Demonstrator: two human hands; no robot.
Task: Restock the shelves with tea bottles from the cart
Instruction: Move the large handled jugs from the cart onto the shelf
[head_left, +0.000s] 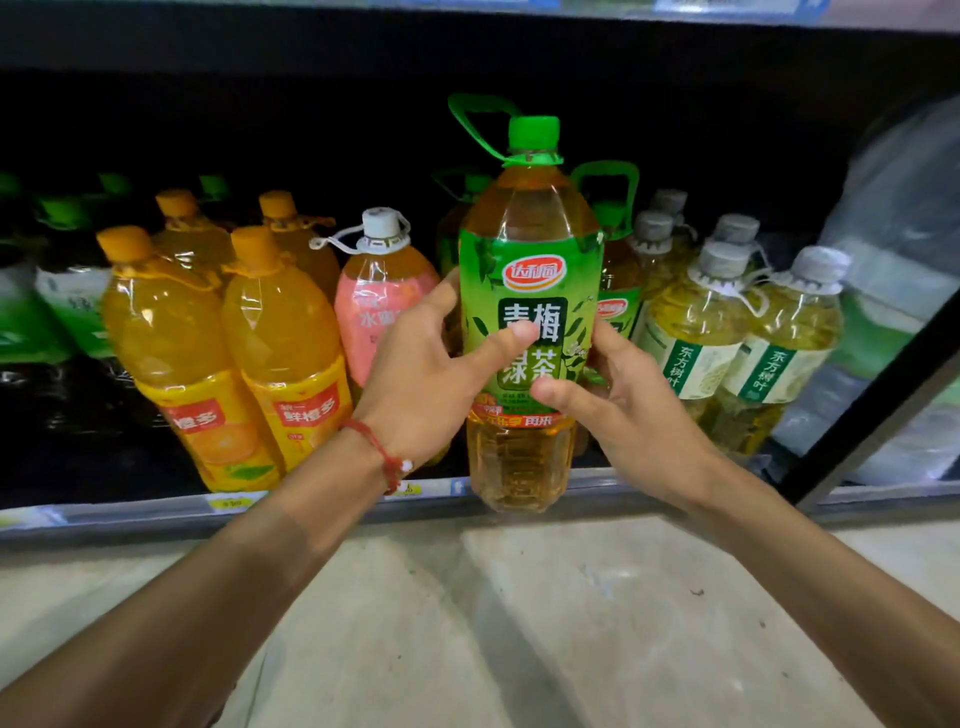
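The green tea bottle (530, 270) was held upright before the shelf (156, 512), long axis vertical, green cap (534, 132) pointed up, label turned toward the camera, base level with the shelf's front lip. It was gripped at the label by the left hand (421, 384), thumb laid across the front, and by the right hand (623, 410), whose fingers (605, 340) were curled round its right side. Orange bottles (280, 332) were ranked to its left.

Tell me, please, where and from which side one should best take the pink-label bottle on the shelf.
Probably by its white carry loop at the neck, coming from the front and above. The pink-label bottle stands upright, orange bottles crowd its left side, and the held green tea bottle blocks its right.
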